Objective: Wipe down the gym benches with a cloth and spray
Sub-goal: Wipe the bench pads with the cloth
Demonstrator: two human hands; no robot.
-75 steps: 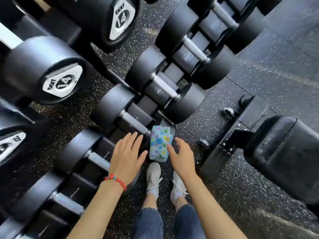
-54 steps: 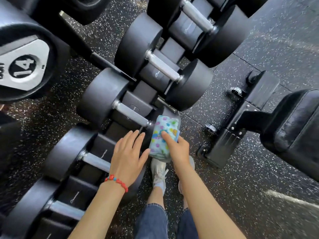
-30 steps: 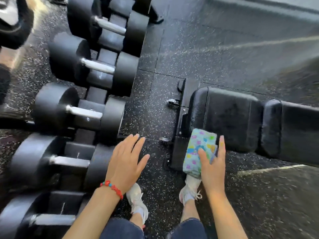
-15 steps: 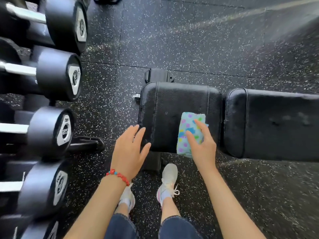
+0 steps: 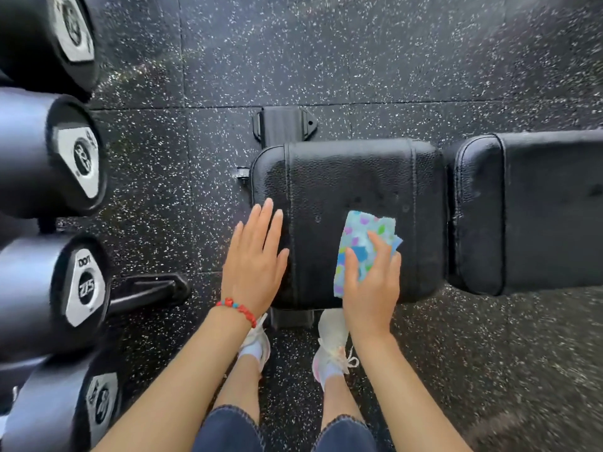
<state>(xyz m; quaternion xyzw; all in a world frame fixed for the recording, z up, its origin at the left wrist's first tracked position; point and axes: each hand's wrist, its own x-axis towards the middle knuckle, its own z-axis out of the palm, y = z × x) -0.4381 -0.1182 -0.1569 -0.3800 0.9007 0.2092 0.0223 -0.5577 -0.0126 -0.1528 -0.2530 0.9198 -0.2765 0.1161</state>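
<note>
A black padded gym bench lies across the middle, with a square seat pad (image 5: pixel 346 190) and a longer back pad (image 5: pixel 535 210) to its right. A folded light-blue cloth with coloured spots (image 5: pixel 362 243) lies flat on the seat pad's near right part. My right hand (image 5: pixel 372 288) presses on the cloth with fingers spread over it. My left hand (image 5: pixel 254 259), with a red bead bracelet at the wrist, hovers flat with fingers together over the seat pad's left edge and holds nothing. No spray bottle is in view.
A rack of black dumbbells (image 5: pixel 49 158) fills the left edge, and its foot (image 5: pixel 150 291) reaches toward the bench. The bench's base bracket (image 5: pixel 284 125) sticks out behind the seat. My feet in white shoes (image 5: pixel 329 347) stand on speckled rubber floor (image 5: pixel 359 60).
My right hand took the cloth from the dumbbell rack, I turned right to the bench, and the cloth now lies pressed on the seat pad. My left hand stayed open.
</note>
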